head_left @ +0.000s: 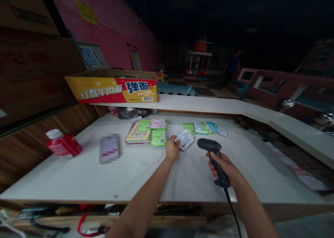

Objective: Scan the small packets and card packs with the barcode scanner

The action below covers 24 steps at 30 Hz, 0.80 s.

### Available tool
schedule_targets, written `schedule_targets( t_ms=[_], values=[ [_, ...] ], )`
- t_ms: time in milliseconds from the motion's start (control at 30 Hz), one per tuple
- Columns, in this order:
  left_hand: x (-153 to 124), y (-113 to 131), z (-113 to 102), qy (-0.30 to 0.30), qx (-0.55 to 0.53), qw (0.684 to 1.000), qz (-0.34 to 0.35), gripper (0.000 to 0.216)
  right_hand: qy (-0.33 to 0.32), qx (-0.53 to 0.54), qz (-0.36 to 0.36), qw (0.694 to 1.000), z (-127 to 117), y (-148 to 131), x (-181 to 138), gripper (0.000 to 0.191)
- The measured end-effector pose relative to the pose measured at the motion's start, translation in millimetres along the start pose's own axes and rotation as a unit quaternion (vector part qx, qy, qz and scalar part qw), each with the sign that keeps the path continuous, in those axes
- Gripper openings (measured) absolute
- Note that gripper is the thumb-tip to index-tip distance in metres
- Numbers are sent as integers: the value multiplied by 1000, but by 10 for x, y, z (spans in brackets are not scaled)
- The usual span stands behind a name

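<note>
While your left hand (pixel 172 148) pinches small white foil sachet (pixel 184 139) by its near edge, sachet lies flat on white bench (pixel 78 175). Your right hand (pixel 226 168) closed round grip of black handheld barcode scanner (pixel 212 154), scanner head aimed at sachet, cable trailing off bench front edge. Just left of left hand: stack of green, pink and yellow packets (pixel 147 131). Beyond sachet: row of green and blue sachets (pixel 206 128). Far left: red bottle with white cap (pixel 62 145), lying down. Yellow-red cardboard box (pixel 114 87) on raised ledge.
</note>
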State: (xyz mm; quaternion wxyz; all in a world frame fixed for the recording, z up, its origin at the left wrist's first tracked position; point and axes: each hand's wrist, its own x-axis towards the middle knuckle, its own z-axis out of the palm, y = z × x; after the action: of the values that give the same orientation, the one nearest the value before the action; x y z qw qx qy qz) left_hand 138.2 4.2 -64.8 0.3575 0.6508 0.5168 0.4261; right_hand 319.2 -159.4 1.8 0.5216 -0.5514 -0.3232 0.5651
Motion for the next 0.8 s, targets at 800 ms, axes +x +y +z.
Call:
schedule_targets(
  t_ms=[800],
  values=[
    [-180, 48, -724, 161, -168, 973, -6, 31, -109, 488, 27, 866, -214, 342, 808, 19]
  ],
)
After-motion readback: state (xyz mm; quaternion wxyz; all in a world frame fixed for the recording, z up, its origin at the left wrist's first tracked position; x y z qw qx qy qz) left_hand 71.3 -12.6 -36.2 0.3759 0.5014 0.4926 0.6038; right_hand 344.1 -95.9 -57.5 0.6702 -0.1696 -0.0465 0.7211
